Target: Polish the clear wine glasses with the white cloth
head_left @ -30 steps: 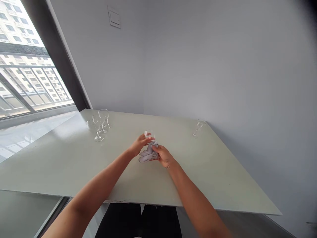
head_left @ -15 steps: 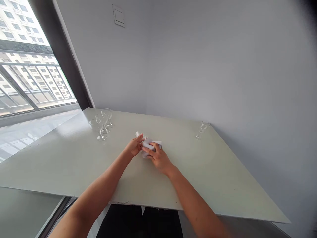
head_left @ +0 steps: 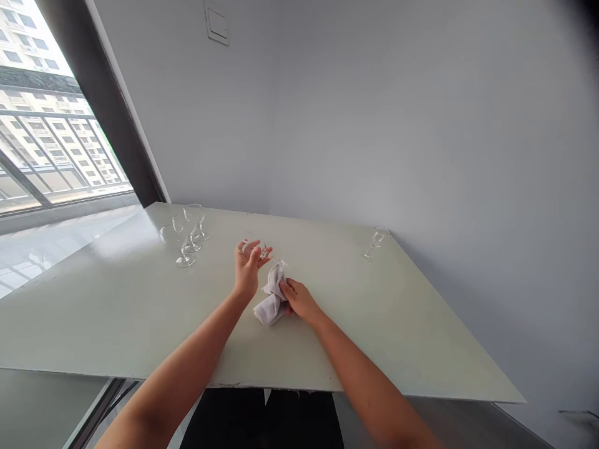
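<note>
My left hand (head_left: 248,268) is raised over the middle of the pale table (head_left: 116,299), fingers curled round the bowl of a clear stemmed glass (head_left: 255,247). The glass is tipped on its side, with its stem pointing right into a grey cloth (head_left: 271,299). My right hand (head_left: 297,298) grips that cloth, which bunches round the stem and trails down onto the table. Both forearms reach in from the near edge.
Three clear stemmed glasses (head_left: 187,234) stand grouped at the far left of the table. A single glass (head_left: 377,240) stands at the far right near the wall. A window (head_left: 51,125) is on the left, a wall switch (head_left: 216,25) above.
The glass was upright with the cloth wrapped round its lower part. My left hand has now lifted and tipped it leftward, and the cloth has slid down to the stem in my right hand.
</note>
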Action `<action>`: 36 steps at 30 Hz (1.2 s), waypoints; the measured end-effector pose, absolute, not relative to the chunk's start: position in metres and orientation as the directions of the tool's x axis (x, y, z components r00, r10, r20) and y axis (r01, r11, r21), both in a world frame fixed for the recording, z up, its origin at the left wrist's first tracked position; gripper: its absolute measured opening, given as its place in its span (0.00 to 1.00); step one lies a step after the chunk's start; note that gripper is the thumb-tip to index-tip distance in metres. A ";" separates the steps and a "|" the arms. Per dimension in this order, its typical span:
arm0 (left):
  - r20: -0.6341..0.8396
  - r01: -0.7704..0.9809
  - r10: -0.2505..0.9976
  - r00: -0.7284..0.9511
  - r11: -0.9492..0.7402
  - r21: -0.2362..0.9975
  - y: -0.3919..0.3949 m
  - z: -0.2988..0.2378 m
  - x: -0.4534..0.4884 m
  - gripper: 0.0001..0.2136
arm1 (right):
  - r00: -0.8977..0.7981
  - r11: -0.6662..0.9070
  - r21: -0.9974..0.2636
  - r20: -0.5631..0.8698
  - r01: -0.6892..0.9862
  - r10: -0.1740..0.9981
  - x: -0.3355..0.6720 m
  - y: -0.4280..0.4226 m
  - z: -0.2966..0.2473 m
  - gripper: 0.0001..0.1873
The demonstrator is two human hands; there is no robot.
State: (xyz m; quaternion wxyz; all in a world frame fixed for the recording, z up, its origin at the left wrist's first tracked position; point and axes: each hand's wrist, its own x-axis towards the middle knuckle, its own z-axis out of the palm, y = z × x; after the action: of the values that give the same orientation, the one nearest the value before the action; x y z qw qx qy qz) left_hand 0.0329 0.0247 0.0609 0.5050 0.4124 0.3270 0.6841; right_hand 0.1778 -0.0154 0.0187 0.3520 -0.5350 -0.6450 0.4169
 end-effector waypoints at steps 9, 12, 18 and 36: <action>0.637 0.069 0.764 -0.107 -0.633 0.771 0.005 0.050 0.047 0.33 | -0.167 0.379 -0.297 0.550 0.876 0.818 0.188 -0.021 0.056 0.20; 0.667 0.050 0.745 0.014 -0.666 0.744 -0.002 0.045 0.055 0.34 | -0.205 0.381 -0.298 0.486 0.875 0.850 0.178 -0.015 0.057 0.15; 0.529 0.246 0.822 0.212 -0.569 0.785 0.005 0.029 0.059 0.37 | 0.074 0.187 -0.554 0.414 0.811 0.907 0.209 0.012 0.049 0.12; 0.201 0.640 0.910 0.361 -0.399 0.657 0.014 0.002 0.061 0.22 | 0.640 -0.393 -0.691 0.131 0.607 0.757 0.364 0.111 0.013 0.11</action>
State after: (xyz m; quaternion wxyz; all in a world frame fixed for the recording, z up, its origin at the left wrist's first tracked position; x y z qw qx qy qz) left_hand 0.0612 0.0144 0.0018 0.2425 0.7886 0.4916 0.2788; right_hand 0.3637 0.1106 0.0131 0.3659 -0.8282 -0.4118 0.1028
